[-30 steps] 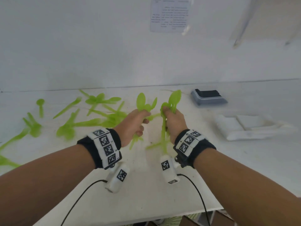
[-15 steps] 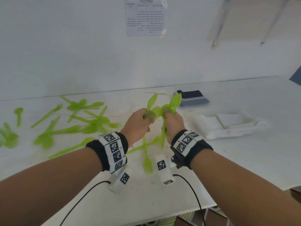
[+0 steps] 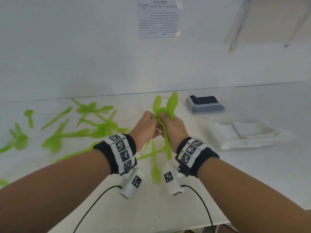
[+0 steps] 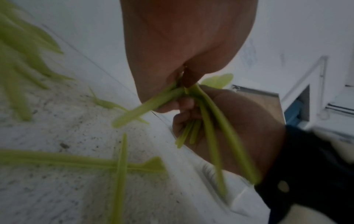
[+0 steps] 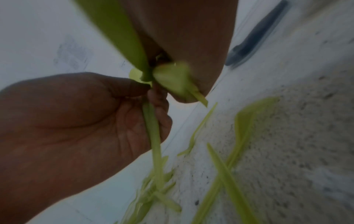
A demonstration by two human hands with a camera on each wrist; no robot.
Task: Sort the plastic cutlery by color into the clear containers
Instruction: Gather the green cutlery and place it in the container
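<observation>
Both hands, left [image 3: 148,125] and right [image 3: 173,128], are gripping one green cutlery bunch [image 3: 165,106] above the counter [image 3: 218,174]; wrist views are showing handles [image 4: 210,128] in curled fingers [image 4: 184,104], head view showing spoon bowls pointing twelve o'clock.

A plain workroom or lab: a white table [image 3: 252,190] against a bare white wall [image 3: 67,47], with a printed instruction sheet [image 3: 159,21] taped up.

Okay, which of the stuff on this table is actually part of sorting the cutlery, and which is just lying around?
Part of the job:
- green cutlery bundle gripped by the left hand and right hand
- loose green cutlery scattered on the table
- clear container with dark contents

Just lying about:
- white tray pieces
- printed sheet on the wall
</observation>
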